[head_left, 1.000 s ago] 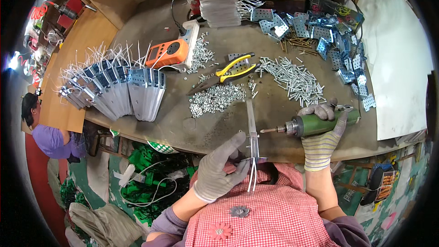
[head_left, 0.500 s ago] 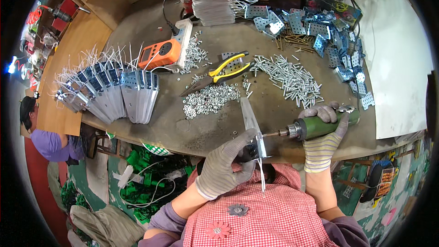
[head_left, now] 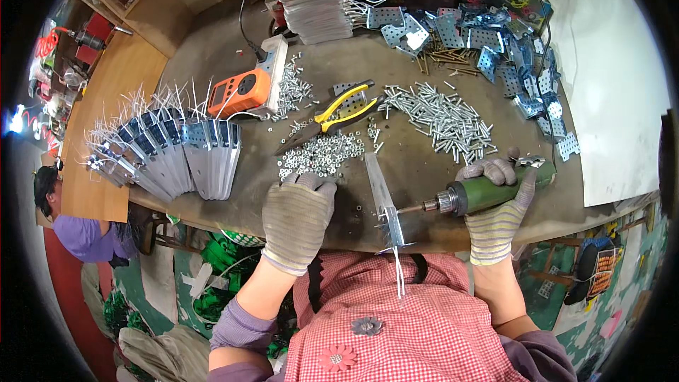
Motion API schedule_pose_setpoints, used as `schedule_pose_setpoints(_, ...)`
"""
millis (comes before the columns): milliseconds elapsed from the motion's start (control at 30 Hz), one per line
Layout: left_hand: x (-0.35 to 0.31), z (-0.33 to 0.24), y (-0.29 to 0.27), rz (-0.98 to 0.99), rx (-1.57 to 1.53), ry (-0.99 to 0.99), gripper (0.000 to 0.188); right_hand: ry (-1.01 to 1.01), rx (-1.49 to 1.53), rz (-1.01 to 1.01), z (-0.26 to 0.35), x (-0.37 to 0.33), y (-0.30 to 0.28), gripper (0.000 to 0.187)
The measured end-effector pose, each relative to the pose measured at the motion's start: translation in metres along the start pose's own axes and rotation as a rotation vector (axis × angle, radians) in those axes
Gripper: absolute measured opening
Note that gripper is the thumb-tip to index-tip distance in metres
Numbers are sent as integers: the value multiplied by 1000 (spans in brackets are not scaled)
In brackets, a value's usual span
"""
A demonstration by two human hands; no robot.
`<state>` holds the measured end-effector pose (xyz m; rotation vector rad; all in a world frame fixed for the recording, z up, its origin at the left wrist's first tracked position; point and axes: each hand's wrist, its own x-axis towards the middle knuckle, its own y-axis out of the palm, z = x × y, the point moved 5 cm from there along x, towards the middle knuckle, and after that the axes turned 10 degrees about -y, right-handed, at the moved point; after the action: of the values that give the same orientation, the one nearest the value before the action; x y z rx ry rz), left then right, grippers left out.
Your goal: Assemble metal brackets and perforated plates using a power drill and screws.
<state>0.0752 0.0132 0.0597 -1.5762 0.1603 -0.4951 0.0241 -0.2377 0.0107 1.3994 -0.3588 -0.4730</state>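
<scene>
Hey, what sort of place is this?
Probably a small assembly workshop: a heap of loose screws and a pile of perforated metal brackets lie on the bench, and the right hand holds a green power screwdriver.

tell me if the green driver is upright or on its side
On its side: the driver lies lengthwise across the right hand, its bit pointing left.

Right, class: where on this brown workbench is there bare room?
Free: between the brown wooden shelf unit and orange boxy device; between the silver metal screws and green cylindrical screwdriver. Crowded: back right, under shiny perforated metal brackets.
</scene>
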Motion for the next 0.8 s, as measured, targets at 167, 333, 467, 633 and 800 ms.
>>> schedule_pose_setpoints(167, 13, 5, 11, 104, 27, 72, 13, 22, 33, 16, -1, 0, 1, 36)
schedule_pose_setpoints(333, 9, 0, 2, 198, -644, -137, 12, 20, 44, -35, -2, -1, -1, 34)
schedule_pose_setpoints(467, -23, -19, 1, -3, -1089, -299, 14, 48, 46, -8, -4, 0, 1, 33)
schedule_pose_setpoints(633, -30, -28, 6, -62, -1176, -354, 20, 54, 50, -27, -5, 0, 1, 30)
schedule_pose_setpoints(800, -30, -26, 5, -95, -1134, -333, 13, 78, 75, -15, -9, -1, 1, 28)
